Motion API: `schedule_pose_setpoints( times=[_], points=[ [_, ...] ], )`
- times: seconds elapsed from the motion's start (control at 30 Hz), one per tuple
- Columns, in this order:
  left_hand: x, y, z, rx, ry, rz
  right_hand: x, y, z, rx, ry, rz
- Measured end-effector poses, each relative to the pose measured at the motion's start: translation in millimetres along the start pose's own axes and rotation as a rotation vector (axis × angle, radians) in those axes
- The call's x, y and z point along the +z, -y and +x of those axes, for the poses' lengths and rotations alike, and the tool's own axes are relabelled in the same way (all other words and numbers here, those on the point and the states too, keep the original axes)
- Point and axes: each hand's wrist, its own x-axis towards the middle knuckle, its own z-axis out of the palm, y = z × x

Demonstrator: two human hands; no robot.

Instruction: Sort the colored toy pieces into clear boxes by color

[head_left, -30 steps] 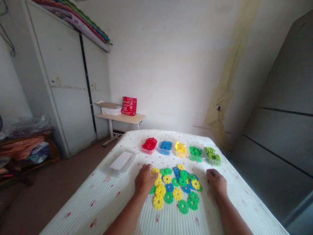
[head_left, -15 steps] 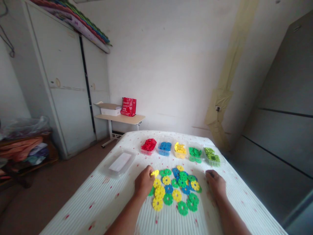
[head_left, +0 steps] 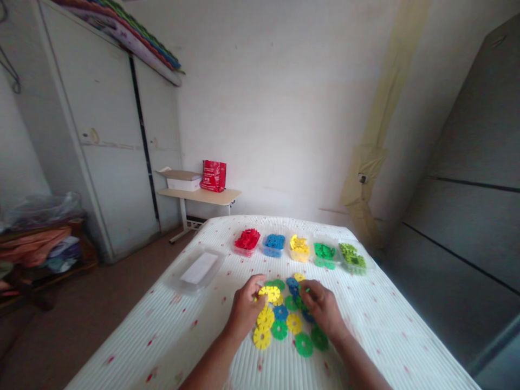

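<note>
Yellow notched snowflake discs (head_left: 270,293) are gripped between the thumb and fingers of my left hand (head_left: 247,306), just above the left side of a loose spread of such pieces. My right hand (head_left: 323,307) reaches over the right side of the spread, fingers bent together among green and blue pieces. A bit of green shows by its fingertips, but what they grip is hidden. Flat on the table lie yellow discs (head_left: 262,337), green discs (head_left: 304,344) and a blue disc (head_left: 280,312), some overlapping. My right hand covers part of the spread.
Along the table's far side stand clear tubs of red (head_left: 247,241), blue (head_left: 274,244), yellow (head_left: 299,246), green (head_left: 324,252) and light green pieces (head_left: 352,257). A clear plastic lid (head_left: 199,271) with a white label lies at left. Behind is a side table (head_left: 215,197) with a red bag (head_left: 214,176).
My right hand has moved left from the bare cloth onto the pieces. My left hand has shifted slightly right and turned, so its yellow discs face the camera more.
</note>
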Motion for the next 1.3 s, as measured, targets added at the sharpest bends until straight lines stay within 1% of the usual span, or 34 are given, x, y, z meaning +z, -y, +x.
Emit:
schedule_pose_setpoints(
  times=[0.1,0.17,0.3,0.47,0.53,0.57,0.6,0.67,0.7,0.73,0.77,0.8,0.87,0.9,0.97,1.07,1.1,1.17,1.23,1.3],
  points=[
    [5.4,-6.3,-6.6,0.027,0.128,-0.012,16.2,24.0,-0.5,-0.080,0.145,0.072],
    [8.9,-7.1,-9.5,0.053,0.172,0.035,22.0,31.4,-0.6,-0.099,0.200,0.063],
    [14.1,-3.5,-10.8,0.061,0.200,0.080,25.3,32.0,-2.9,-0.096,0.259,0.029],
    [12.5,-5.9,-8.6,0.044,0.235,0.027,24.6,25.6,-6.9,-0.052,0.341,0.110],
    [7.6,-7.5,-6.3,0.046,0.206,-0.014,20.8,22.8,-1.0,0.008,0.386,0.146],
    [4.3,-7.2,-4.6,0.046,0.169,-0.028,17.3,21.3,5.3,0.056,0.390,0.161],
    [0.7,-5.6,-2.6,0.043,0.120,-0.030,12.8,19.8,14.3,0.113,0.371,0.171],
    [-6.6,1.4,2.1,0.018,0.000,0.017,1.2,16.6,39.0,0.230,0.236,0.185],
    [-9.9,6.3,4.6,-0.003,-0.056,0.055,-5.3,14.8,53.5,0.272,0.128,0.188],
    [-12.6,11.7,6.9,-0.027,-0.101,0.093,-11.7,12.8,68.1,0.302,-0.013,0.205],
    [-14.7,17.1,8.9,-0.047,-0.133,0.123,-17.7,10.6,81.5,0.308,-0.091,0.206],
    [-16.1,22.0,10.6,-0.062,-0.151,0.142,-22.8,8.1,92.6,0.311,-0.140,0.202],
    [-17.0,29.1,12.6,-0.079,-0.156,0.162,-29.3,2.4,104.2,0.315,-0.224,0.175],
    [-16.8,31.2,13.0,-0.082,-0.148,0.171,-30.5,-1.1,103.9,0.313,-0.248,0.157],
    [-15.5,32.7,12.7,-0.088,-0.125,0.197,-29.5,-9.6,91.9,0.303,-0.267,0.125],
    [-13.2,32.0,11.0,-0.101,-0.104,0.238,-25.0,-28.1,57.5,0.272,-0.261,0.040],
    [-12.7,31.8,10.4,-0.104,-0.103,0.249,-24.3,-35.3,45.8,0.254,-0.266,-0.028],
    [-11.7,31.5,9.1,-0.100,-0.098,0.271,-25.0,-49.4,27.2,0.264,-0.284,-0.154],
    [-11.0,30.8,7.7,-0.057,-0.082,0.300,-27.9,-60.5,16.9,0.293,-0.287,-0.226],
    [-10.8,28.2,6.0,0.017,-0.052,0.346,-31.4,-66.9,13.4,0.322,-0.285,-0.239]
  ],
)
